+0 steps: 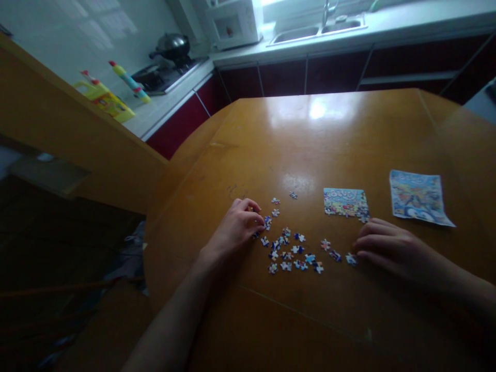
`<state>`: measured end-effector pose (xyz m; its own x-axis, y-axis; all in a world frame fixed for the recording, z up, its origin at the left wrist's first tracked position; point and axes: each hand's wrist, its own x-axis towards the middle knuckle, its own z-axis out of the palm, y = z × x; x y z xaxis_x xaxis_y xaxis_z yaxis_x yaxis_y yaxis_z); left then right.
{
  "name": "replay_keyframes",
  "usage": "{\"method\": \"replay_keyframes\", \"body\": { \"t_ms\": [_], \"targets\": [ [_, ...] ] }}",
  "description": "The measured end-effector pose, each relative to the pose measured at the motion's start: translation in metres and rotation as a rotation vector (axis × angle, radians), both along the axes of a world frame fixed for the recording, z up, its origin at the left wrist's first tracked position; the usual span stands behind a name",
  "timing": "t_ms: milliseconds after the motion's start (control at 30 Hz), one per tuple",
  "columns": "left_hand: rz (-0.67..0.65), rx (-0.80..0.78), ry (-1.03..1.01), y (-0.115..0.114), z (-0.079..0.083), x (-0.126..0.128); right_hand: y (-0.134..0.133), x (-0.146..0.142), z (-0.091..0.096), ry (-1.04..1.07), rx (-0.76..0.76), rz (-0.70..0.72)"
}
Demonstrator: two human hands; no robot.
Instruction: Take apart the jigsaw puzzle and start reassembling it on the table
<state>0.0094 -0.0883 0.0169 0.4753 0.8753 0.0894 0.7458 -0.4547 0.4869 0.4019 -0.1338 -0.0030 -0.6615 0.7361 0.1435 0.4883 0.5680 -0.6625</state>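
Note:
Several loose jigsaw pieces [289, 252] lie scattered on the wooden table [318, 144]. My left hand [238, 227] rests at the left edge of the scatter, fingers curled, its fingertips pinched on a small piece there. My right hand [391, 245] lies flat on the table with fingers stretched out, tips beside a loose piece [351, 259]. Just beyond it sits a partly assembled puzzle strip [345, 202]. To the right lies a printed picture sheet [417, 197].
Behind the table runs a kitchen counter with a sink [318, 28], a microwave [234, 21], a wok on a stove [172, 47], a yellow oil bottle [104, 98] and a spray bottle [128, 81]. A wooden panel [70, 129] stands left; the floor at the left is dark.

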Motion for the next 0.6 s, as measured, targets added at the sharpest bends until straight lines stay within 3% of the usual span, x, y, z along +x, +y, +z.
{"method": "replay_keyframes", "body": {
  "t_ms": [300, 433, 600],
  "targets": [
    [-0.038, -0.027, -0.033, -0.002, -0.003, 0.002, 0.000, 0.000, 0.004, 0.017, -0.010, -0.015],
    [0.055, 0.006, 0.011, -0.003, 0.001, 0.001, 0.001, 0.002, 0.002, 0.018, -0.008, -0.030],
    [0.109, -0.073, 0.089, -0.010, 0.008, 0.008, 0.001, 0.002, 0.002, 0.009, -0.002, -0.027]
  ]
}}
